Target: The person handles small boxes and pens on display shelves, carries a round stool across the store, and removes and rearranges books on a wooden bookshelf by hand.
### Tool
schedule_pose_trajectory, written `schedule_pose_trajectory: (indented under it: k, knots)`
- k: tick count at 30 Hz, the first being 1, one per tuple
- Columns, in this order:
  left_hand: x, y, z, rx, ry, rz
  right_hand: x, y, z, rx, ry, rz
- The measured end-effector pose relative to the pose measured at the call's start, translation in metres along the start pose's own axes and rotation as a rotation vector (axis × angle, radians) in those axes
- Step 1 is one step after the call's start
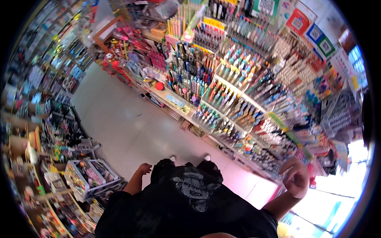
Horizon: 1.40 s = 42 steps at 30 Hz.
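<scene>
My left hand (145,168) hangs low beside my black trousers, over the floor; its fingers are partly curled and I cannot tell whether anything is in them. On the other side, my right hand (296,175) is raised near the lower end of the pen display, with bent fingers and nothing visible between them. Clear compartments of pens (209,114) fill the sloping display in front of me. White-capped pens (269,126) stand in a section above and left of my right hand. A red ball-shaped item (159,86) sits on the ledge.
A pale tiled floor (119,119) runs between the pen display and crowded shelves at the left. A white divided basket (89,175) of small packets stands at the lower left. Signs with printed codes (297,23) hang at the upper right. Bright daylight enters at the lower right.
</scene>
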<state>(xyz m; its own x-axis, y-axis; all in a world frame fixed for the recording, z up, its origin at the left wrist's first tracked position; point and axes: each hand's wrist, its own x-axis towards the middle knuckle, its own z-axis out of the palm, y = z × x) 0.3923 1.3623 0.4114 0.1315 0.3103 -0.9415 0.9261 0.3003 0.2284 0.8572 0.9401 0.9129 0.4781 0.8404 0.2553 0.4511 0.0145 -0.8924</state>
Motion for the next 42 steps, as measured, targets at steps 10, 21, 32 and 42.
schedule_pose_trajectory:
  k: [10,21,32,42]
  knots:
    - [0.065,0.021,-0.165,0.462,-0.053,-0.002,-0.163,0.113,0.216,0.804,0.022,0.640]
    - [0.038,0.151,-0.011,0.833,-0.082,0.376,-0.459,0.208,0.403,1.444,0.805,1.008]
    - [-0.059,0.051,0.176,1.230,-0.341,0.474,-0.721,0.450,0.493,1.391,1.557,1.535]
    - [-0.075,0.012,0.188,1.483,-0.159,0.078,-0.862,0.668,0.550,1.344,1.815,1.480]
